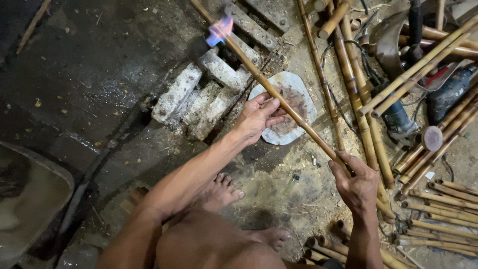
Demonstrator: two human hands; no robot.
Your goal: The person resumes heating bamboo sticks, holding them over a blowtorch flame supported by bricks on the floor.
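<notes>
Bamboo pole [279,99] top end cut off by frame; basin [30,199] contents murky, maybe water.

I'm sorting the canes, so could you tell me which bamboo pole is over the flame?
The bamboo pole held in both hands; the rest lie on the ground.

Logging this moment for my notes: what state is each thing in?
Bamboo pole: held slanted in both hands, far end in flame.
Flame: lit, blue-pink.
Left hand: fingers on pole.
Right hand: gripping pole.
Bamboo pieces: lying loose on ground.
</notes>
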